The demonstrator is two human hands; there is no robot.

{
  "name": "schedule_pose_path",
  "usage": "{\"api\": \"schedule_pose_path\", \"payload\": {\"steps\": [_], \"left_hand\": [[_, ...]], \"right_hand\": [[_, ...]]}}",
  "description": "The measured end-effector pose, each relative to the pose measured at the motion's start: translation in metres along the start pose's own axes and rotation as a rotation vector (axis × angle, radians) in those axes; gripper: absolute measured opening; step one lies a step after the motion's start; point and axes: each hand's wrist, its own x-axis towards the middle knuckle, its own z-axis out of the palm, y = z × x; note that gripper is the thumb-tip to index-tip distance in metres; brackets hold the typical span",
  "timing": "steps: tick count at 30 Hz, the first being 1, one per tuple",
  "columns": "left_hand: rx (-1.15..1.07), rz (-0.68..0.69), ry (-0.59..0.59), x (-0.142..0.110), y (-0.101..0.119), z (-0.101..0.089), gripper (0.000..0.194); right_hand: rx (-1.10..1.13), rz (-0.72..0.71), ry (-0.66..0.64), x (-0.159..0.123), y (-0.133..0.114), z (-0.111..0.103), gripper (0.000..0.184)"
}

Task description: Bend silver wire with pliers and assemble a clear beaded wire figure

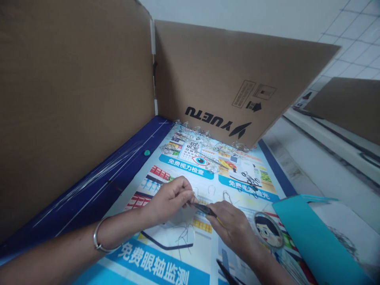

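My left hand (174, 196) is closed, with thumb and fingertips pinching a thin bent wire (194, 199). My right hand (233, 222) wraps round pliers (205, 209) with dark jaws and a bit of yellow handle showing. The pliers' tips meet the wire right at my left fingertips. Just beyond my hands, a U-shaped wire (227, 195) lies on the printed sheet (166, 253). Several loose thin wires (185, 236) lie below my left hand. A second dark, pointed tool (226, 272) lies near my right forearm, partly cut off by the frame.
Cardboard panels (208, 71) stand behind and to the left. Clear plastic-like pieces (202, 134) line the sheet's far end, and black loops (252, 181) lie at right. A turquoise box or folder (314, 233) and a round picture-topped item (268, 230) are beside my right arm.
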Motion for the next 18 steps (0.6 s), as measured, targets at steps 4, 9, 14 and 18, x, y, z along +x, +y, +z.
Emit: {"api": "schedule_pose_path", "payload": {"steps": [4, 9, 14, 18], "left_hand": [[0.027, 0.015, 0.005, 0.0006, -0.0021, -0.0008, 0.011], [0.046, 0.017, 0.011, 0.0004, -0.0048, -0.0008, 0.009], [0.029, -0.048, 0.023, 0.0016, -0.0041, -0.0006, 0.007], [-0.001, -0.098, 0.001, 0.0048, -0.0027, -0.0019, 0.01]], "right_hand": [[0.048, 0.034, -0.008, -0.003, 0.0026, 0.0028, 0.015], [0.132, 0.072, -0.035, -0.0028, 0.0025, 0.0026, 0.016], [-0.016, 0.03, 0.011, -0.0015, 0.0009, 0.0061, 0.017], [-0.169, -0.022, 0.071, -0.0023, 0.0008, 0.0085, 0.018]]}}
